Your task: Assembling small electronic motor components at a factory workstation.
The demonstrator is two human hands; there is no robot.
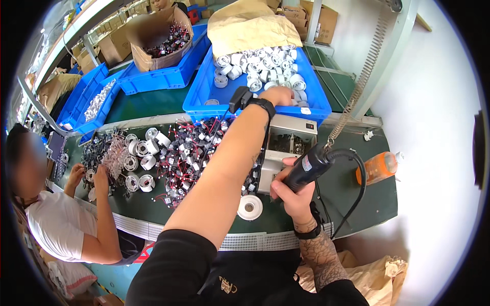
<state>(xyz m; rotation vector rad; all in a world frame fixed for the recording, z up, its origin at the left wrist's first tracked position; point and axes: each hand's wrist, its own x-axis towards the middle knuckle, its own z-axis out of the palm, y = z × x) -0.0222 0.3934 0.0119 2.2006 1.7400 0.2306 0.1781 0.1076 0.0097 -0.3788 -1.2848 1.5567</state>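
Note:
My left arm stretches forward over the bench. My left hand [278, 96] dips over the near edge of a blue bin [204, 97], among white round plastic housings [265, 66]; its fingertips are hidden, so what they hold cannot be made out. My right hand [298, 196] is closed around a black electric screwdriver [306, 167], which hangs from a coiled spring [357, 86]. Left of that hand, near the bench's front edge, lies a white round housing [250, 207]. Just beyond the screwdriver sits a grey metal box [293, 124] with small dark parts, probably screws, in its opening.
Small black-and-white parts with red wires [191, 158] are heaped left of my arm. White housings [147, 148] lie farther left, beside a co-worker's hands [101, 176]. An orange bottle [377, 168] stands at the right. Brown paper [255, 28] partly covers the bin.

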